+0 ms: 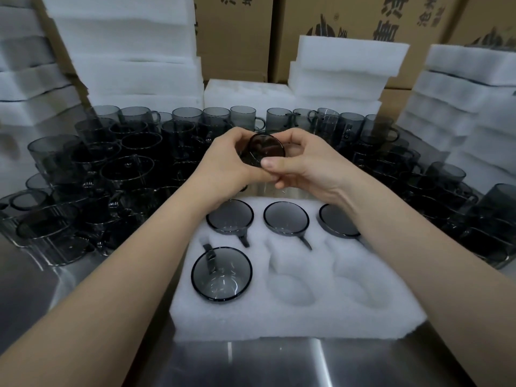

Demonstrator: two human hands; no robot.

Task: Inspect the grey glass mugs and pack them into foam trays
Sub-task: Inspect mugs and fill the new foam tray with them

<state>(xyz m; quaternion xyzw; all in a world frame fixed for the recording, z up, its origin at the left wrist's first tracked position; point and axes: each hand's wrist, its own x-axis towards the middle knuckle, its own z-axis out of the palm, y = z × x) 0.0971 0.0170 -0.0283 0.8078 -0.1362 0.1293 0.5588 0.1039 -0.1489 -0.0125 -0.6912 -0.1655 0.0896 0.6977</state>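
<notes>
Stainless table (279,364) as work surface; behind it, brown cartons (237,37) and stacks of white foam trays (125,51) at left, centre and right. Nearest camera on table: foam tray (293,317) with six pockets in two rows. Count four packed mugs (222,273) seated: three across far row, one in near-left pocket. Bare: near-middle pocket (296,277) and near-right pocket (360,280). Beyond tray and to both sides: dense crowd of unpacked grey mugs (125,163) standing on table. Aloft above far edge of tray: held mug (266,148), tipped on its side, one round end toward camera; cannot tell whether mouth or base. Curled round its left side: left grip (229,163). Curled round its right side: right grip (304,166), thumb against lower edge. Both clamped on same mug. Step in hand, as judged: inspection, packing of this piece not yet begun. Next move, as judged: finish check for chips or flaws, then turn mug to match seated ones and lower into near-middle pocket, handle into its foam slot, clear of neighbouring glass. Writing: large dark Chinese characters and part of a round logo on cartons, cropped by frame edge; not legible enough to transcribe. No label seen on mugs or foam.
</notes>
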